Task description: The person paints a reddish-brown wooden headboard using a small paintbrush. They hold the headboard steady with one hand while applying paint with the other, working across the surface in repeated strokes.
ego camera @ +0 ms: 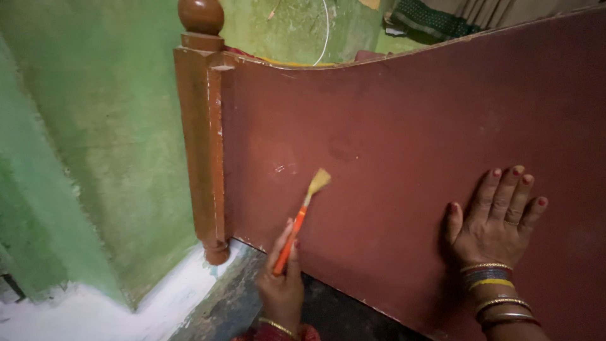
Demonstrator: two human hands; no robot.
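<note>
- Brown-red wooden panel [404,158] fills most of the view; looks like a bed headboard or footboard with a curved top edge. Which of the two, cannot tell.
- Panel surface: flat, matt, scuffed. Small pale chips near the brush tip, chipped paint along the lower edge.
- Turned corner post [203,139] at the panel's left end, lighter brown, round knob on top, foot resting on the floor.
- Left hand [282,284] grips an orange-handled paintbrush [299,222]; fingers clamped round the lower handle. Pale bristles point up and right, on or just off the panel; contact unclear.
- Right hand [495,221] lies flat on the panel, fingers spread apart, holding nothing. Bangles on the wrist, a ring on one finger.
- Green wall [107,126] left of the post, patchy and worn, whitish band at its base.
- Floor [227,303] below the panel is dark, with white smears near the post foot.
- Patterned cloth [435,19] shows above the panel's top edge.
</note>
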